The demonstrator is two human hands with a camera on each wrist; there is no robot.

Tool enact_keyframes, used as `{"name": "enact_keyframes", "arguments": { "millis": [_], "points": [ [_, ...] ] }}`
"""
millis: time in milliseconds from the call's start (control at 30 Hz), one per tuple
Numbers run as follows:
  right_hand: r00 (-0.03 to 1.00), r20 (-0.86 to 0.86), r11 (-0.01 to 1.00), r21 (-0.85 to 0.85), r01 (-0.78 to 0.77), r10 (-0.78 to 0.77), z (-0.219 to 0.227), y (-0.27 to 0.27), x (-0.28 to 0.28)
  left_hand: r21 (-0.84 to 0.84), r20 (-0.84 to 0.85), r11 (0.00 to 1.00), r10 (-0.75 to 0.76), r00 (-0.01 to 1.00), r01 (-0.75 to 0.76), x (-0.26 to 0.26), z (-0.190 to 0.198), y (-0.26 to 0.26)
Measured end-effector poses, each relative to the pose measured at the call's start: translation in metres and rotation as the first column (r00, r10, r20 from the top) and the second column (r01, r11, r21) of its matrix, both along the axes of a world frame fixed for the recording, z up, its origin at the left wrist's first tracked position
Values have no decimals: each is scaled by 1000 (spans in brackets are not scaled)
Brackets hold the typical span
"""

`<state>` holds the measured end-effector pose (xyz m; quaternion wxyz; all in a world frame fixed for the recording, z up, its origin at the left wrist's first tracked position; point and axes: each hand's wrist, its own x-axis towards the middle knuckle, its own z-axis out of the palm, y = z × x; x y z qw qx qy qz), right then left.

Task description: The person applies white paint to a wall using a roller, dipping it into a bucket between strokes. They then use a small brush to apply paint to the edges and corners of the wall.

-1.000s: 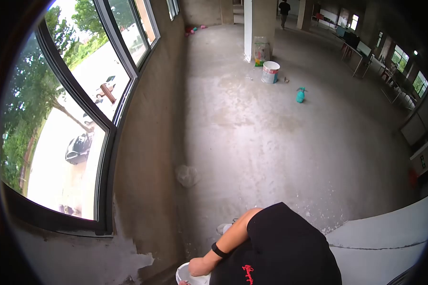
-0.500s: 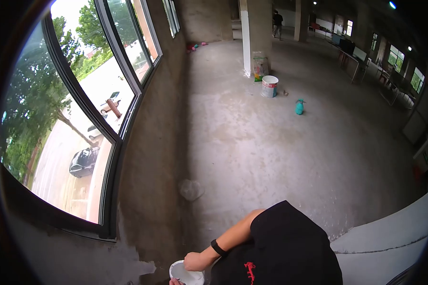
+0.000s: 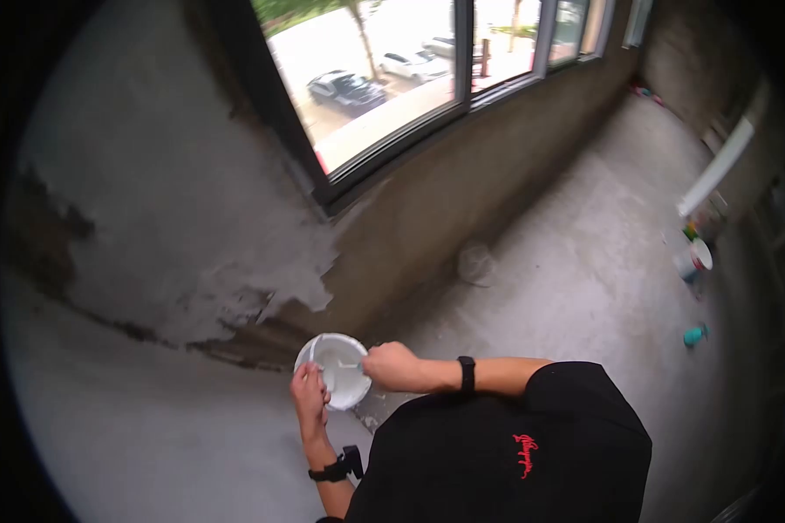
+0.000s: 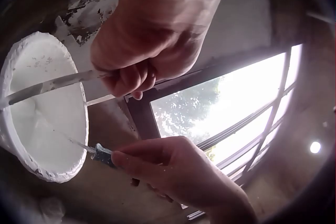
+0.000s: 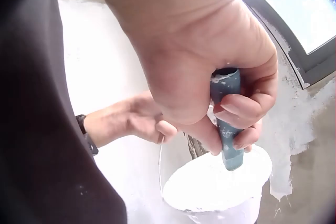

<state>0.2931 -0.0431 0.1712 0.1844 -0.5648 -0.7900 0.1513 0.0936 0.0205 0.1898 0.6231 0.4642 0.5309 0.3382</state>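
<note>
A white bucket point(image 3: 349, 345) with white paste smeared over its inner wall hangs below my hands. My left hand point(image 3: 310, 392) grips its bail handle point(image 4: 58, 83), fingers curled round it above the rim. In my right hand point(image 3: 392, 366) is a putty knife, held by its blue-grey, paste-spotted handle point(image 5: 231, 145). The thin blade point(image 4: 79, 144) points into the bucket mouth, seen nearly edge-on in the left wrist view. In the right wrist view the bucket's inside is washed out by glare.
A wall partly coated in grey-white plaster point(image 3: 235, 288) stands ahead, below a dark-framed window point(image 3: 392, 152). A clear plastic bag point(image 3: 475, 264) lies by the wall's foot. Farther right stand another bucket point(image 3: 693, 260) and a teal spray bottle point(image 3: 694, 336).
The head view has swung left, toward the plastered wall and window corner. The bucket and both hands now show fully, higher in the view; before, the left hand was mostly out of frame.
</note>
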Motion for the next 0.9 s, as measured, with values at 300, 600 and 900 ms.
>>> {"name": "enact_keyframes", "arguments": {
  "millis": [300, 600, 900],
  "points": [
    [994, -55, 993, -64, -94, 91, -11, 42, -15, 224, -98, 938, 292, 951, -265, -42, -12, -1],
    [976, -85, 979, 57, -195, 199, -16, 48, -10, -27, 180, 861, 504, 845, -508, -76, -38, 5],
    [984, -77, 983, 95, -154, 162, -19, 53, -7, -48, 218, 786, 611, 761, -617, -101, -72, 4]
  ]
}}
